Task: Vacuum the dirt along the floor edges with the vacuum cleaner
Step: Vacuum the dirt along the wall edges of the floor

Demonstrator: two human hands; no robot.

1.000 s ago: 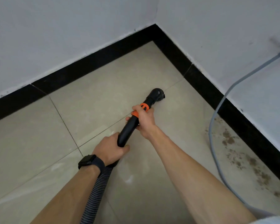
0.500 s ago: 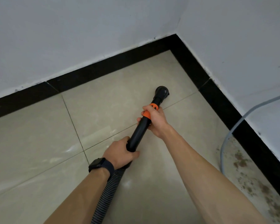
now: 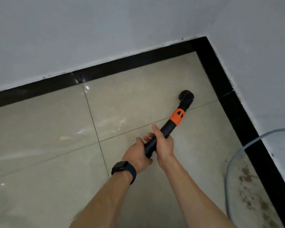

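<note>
I hold a black vacuum wand (image 3: 169,127) with an orange collar (image 3: 177,116) in both hands. Its round nozzle (image 3: 186,96) rests on the beige tiled floor near the room corner, a short way from the right skirting. My right hand (image 3: 164,142) grips the wand below the collar. Just behind it, my left hand (image 3: 136,155), with a black watch on the wrist, grips the wand's lower end. The hose is hidden behind my arms. Brown dirt (image 3: 250,191) lies along the right floor edge.
Black skirting (image 3: 132,62) runs along both white walls and meets in the corner at upper right. A grey cable (image 3: 232,162) hangs from the right wall and loops over the dirty floor strip. Beige tiles spread to the left.
My view has swung left and the wand has reached further toward the corner. My right hand has slid back from the orange collar to sit next to my left hand.
</note>
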